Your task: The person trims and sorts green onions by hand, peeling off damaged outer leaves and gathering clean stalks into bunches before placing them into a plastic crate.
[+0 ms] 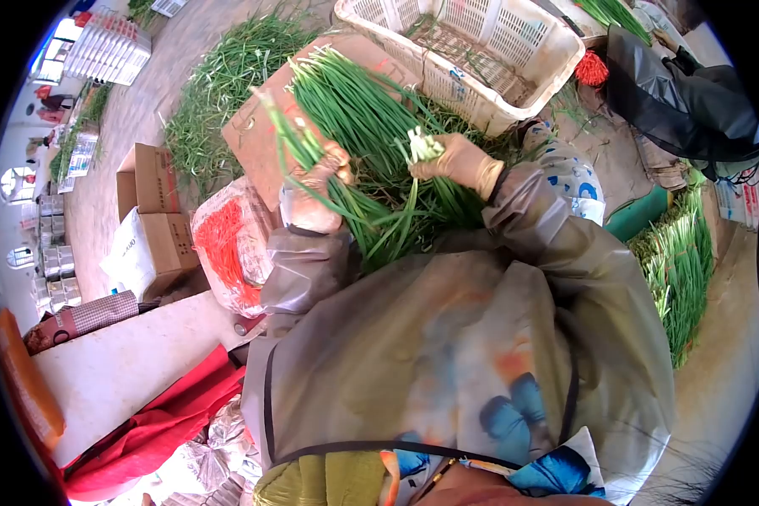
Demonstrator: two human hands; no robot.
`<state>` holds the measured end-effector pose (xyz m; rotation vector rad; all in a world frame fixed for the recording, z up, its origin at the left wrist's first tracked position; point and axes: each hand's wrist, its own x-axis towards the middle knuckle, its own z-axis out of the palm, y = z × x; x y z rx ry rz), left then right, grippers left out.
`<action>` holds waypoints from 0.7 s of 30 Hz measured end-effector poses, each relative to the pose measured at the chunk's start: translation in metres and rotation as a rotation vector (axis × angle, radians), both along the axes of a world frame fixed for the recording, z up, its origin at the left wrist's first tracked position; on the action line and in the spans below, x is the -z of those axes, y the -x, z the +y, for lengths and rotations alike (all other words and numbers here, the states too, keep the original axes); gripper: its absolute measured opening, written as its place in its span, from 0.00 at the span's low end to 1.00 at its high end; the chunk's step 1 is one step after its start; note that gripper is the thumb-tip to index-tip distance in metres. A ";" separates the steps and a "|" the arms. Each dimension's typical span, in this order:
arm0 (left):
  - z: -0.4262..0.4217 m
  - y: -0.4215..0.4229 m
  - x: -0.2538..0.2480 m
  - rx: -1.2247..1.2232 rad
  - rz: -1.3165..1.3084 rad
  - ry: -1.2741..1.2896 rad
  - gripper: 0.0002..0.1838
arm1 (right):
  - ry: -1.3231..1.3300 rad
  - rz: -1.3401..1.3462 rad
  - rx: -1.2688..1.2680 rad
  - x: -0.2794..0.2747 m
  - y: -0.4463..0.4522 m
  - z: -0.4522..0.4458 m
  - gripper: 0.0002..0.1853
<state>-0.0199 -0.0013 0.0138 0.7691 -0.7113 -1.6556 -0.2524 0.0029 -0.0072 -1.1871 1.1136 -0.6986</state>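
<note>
My left hand (pixel 322 175), gloved, is closed around a few loose green chives (pixel 291 139), their pale ends pointing up and away from me and their leaves trailing toward my lap. My right hand (pixel 464 163), in a tan glove, grips a small bunch of chives (pixel 419 147) by the stalks, with the cut white ends facing my left hand. Just beyond both hands, a big pile of chives (pixel 346 105) lies on a flat cardboard sheet (pixel 257 126), white ends at its far side. More loose leaves cover my lap.
A white plastic crate (pixel 514 101) stands beyond my right hand. Heaped greens (pixel 228 84) lie on the floor at left. Red ties (pixel 228 253) lie on a plastic bag beside my left arm, near a cardboard box (pixel 164 244). Bundled chives (pixel 679 270) stand at right. Another person's dark apron (pixel 666 93) shows there.
</note>
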 end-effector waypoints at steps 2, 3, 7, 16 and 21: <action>0.008 0.016 -0.001 -0.027 -0.204 -0.084 0.10 | 0.014 -0.141 -0.018 -0.011 0.004 -0.004 0.17; 0.010 0.023 0.001 0.002 -0.112 -0.024 0.13 | 0.023 -0.152 -0.043 -0.017 0.005 -0.005 0.17; 0.010 0.042 0.011 0.111 -0.054 0.126 0.19 | 0.009 -0.117 -0.024 -0.029 -0.003 -0.002 0.18; 0.013 0.050 0.012 -0.018 -0.182 0.051 0.14 | 0.107 0.190 -0.123 -0.024 -0.021 0.000 0.22; 0.008 0.035 0.009 -0.080 0.054 0.045 0.15 | 0.124 0.422 -0.268 -0.018 -0.028 0.004 0.19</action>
